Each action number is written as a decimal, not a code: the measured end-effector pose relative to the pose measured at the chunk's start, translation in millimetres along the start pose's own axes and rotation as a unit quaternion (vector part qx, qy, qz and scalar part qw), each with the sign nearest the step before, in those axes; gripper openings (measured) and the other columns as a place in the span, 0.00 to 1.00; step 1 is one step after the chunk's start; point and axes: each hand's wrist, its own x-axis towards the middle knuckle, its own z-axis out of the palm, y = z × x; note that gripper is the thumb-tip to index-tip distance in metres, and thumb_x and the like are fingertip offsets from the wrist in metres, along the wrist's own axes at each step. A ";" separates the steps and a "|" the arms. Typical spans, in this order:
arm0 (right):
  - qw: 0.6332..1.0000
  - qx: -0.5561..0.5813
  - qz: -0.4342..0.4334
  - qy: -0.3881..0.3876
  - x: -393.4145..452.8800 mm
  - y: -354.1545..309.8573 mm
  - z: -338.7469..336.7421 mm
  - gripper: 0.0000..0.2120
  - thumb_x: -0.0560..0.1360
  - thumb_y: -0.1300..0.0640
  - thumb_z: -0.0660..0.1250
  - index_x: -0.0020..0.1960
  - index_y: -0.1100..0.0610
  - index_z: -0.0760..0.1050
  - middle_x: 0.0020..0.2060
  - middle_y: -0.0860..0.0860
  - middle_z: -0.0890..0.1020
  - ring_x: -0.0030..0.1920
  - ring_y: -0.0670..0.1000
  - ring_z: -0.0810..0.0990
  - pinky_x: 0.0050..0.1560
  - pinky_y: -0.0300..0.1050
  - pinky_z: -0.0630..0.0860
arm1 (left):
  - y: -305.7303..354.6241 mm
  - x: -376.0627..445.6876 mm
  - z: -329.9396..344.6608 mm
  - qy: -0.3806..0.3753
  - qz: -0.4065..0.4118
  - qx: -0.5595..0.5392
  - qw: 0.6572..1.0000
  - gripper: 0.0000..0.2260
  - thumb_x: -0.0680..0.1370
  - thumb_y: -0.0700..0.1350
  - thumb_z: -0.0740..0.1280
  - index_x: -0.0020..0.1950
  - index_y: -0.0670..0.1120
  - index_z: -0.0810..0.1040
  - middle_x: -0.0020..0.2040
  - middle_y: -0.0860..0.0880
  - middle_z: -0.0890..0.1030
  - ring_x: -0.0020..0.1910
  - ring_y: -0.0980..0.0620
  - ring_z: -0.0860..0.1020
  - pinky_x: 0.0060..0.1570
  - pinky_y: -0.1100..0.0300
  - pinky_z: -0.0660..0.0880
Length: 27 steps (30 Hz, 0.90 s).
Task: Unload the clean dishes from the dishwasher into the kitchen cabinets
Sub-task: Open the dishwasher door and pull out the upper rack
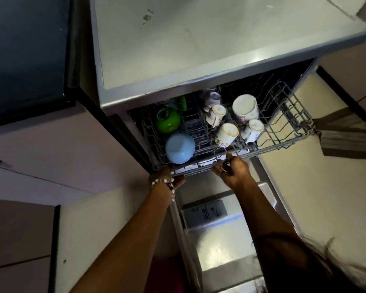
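Arms reached forward and down, both nearly straight, to the front edge of the upper rack (283, 142), which stood pulled out from under the bench (199, 49). The left hand (173, 178), a beaded bracelet (163, 182) at its wrist, had its grip curled on the rack's front rail near the left corner. The right hand (234, 169) had its grip clamped on the same rail nearer the middle. In the rack sat a blue bowl (179, 148), a green bowl (168, 120) and several white cups (245, 109), all upside down.

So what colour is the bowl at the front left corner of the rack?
Light blue bowl, upside down, clearest in the head view.
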 end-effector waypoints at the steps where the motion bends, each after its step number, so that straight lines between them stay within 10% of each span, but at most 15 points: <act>1: 1.000 -0.006 0.002 0.009 -6.7 4.0 -7.5 0.09 0.80 0.63 0.58 0.41 0.62 0.70 0.39 0.61 0.76 0.38 0.59 0.76 0.51 0.63 0.75 | -7.9 -6.5 -4.5 0.000 -0.001 -0.002 1.000 0.08 0.80 0.39 0.60 0.57 0.35 0.72 0.45 0.38 0.77 0.35 0.41 0.75 0.51 0.42 0.77; 4: 1.000 -0.008 0.009 0.015 -27.4 9.3 -33.1 0.10 0.79 0.64 0.59 0.39 0.62 0.68 0.38 0.61 0.75 0.38 0.58 0.75 0.52 0.64 0.75 | -32.1 -26.7 -15.2 0.033 -0.012 0.005 0.999 0.09 0.78 0.36 0.64 0.57 0.33 0.74 0.56 0.35 0.78 0.38 0.38 0.78 0.29 0.47 0.81; 9: 1.000 0.000 -0.005 0.002 -42.9 9.7 -66.0 0.12 0.81 0.61 0.56 0.39 0.60 0.69 0.40 0.62 0.77 0.40 0.58 0.78 0.52 0.63 0.76 | -62.5 -58.0 -10.4 0.043 -0.028 -0.040 0.998 0.10 0.81 0.39 0.61 0.60 0.36 0.70 0.63 0.38 0.75 0.60 0.33 0.76 0.56 0.45 0.76; 19: 0.998 -0.066 -0.009 0.017 -52.4 19.4 -76.7 0.11 0.80 0.68 0.54 0.41 0.62 0.70 0.36 0.59 0.75 0.37 0.56 0.76 0.57 0.63 0.76 | -76.3 -43.6 -31.5 0.041 -0.017 0.023 0.999 0.16 0.80 0.36 0.61 0.67 0.32 0.68 0.65 0.34 0.72 0.58 0.35 0.76 0.40 0.45 0.80; 23: 0.998 -0.059 0.001 0.026 -58.1 21.6 -93.3 0.13 0.79 0.69 0.51 0.39 0.62 0.68 0.34 0.58 0.72 0.34 0.56 0.72 0.63 0.65 0.71 | -93.0 -53.3 -35.9 0.034 -0.017 0.094 0.995 0.08 0.78 0.37 0.65 0.53 0.33 0.73 0.61 0.35 0.75 0.56 0.35 0.78 0.48 0.46 0.80; 27: 0.998 -0.048 -0.002 0.027 -69.9 19.3 -91.5 0.12 0.79 0.69 0.52 0.39 0.63 0.67 0.33 0.58 0.71 0.33 0.56 0.71 0.65 0.64 0.70 | -88.7 -56.6 -36.0 0.027 -0.023 0.076 0.997 0.14 0.77 0.36 0.66 0.61 0.32 0.71 0.61 0.36 0.75 0.58 0.34 0.77 0.46 0.47 0.80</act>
